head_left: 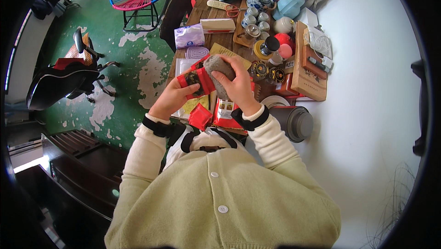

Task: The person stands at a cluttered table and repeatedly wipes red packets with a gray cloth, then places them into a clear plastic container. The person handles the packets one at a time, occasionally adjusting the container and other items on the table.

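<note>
My left hand (171, 97) is closed on a red packet (195, 81) with a dark printed panel, thumb on top. Wrapped in the fingers of my right hand (240, 84) is a grey, rough-surfaced oblong thing (217, 68); whether it is a stone or folded cloth I cannot tell. It presses against the packet's right end, hiding part of it. Just below, near the table's front edge, lie a small red packet (200, 116) and a larger red and white bag (225, 112). Part of a white tray (182, 66) shows beyond my left hand.
The wooden table (198, 15) carries a tissue pack (189, 35), a coiled purple cloth (197, 52), red scissors (233, 11), small cups (263, 17) and a blue pitcher (289, 6). A cardboard box (308, 76) stands right. A black office chair (62, 83) is on the green floor.
</note>
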Demonstrator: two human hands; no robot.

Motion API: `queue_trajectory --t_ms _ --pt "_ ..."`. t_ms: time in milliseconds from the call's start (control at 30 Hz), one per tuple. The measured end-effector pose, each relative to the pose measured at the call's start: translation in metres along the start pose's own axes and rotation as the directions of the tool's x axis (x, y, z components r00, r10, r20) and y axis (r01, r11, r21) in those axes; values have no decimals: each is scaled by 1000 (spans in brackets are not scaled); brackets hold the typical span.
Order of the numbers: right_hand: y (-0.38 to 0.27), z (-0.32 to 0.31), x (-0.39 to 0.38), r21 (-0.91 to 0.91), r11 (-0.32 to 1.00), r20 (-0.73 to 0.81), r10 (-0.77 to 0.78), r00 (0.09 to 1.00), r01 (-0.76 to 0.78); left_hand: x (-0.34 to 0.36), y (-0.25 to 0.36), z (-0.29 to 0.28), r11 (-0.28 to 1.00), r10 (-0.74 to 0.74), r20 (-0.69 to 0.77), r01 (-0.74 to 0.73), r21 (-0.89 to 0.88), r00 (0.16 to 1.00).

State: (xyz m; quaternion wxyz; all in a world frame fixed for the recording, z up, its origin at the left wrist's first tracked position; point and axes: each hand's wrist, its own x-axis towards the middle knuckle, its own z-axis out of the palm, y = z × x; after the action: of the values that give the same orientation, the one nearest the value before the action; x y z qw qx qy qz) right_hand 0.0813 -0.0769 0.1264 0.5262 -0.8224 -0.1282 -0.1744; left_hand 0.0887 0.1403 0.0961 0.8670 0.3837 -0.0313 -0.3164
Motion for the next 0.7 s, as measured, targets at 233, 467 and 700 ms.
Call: queue_trajectory --t_ms 233,467,700 --pt "-3 -1 1 60 998 33 -24 999 22 -3 -3 6 998 -58 7 59 -39 998" --pt "-5 2 0 -154 986 -68 -79 995 67 -2 0 13 998 -46 44 48 -36 998" --pt "-1 -2 2 -253 967 -182 -65 981 17 -1 -4 10 999 -20 10 21 -49 1000"
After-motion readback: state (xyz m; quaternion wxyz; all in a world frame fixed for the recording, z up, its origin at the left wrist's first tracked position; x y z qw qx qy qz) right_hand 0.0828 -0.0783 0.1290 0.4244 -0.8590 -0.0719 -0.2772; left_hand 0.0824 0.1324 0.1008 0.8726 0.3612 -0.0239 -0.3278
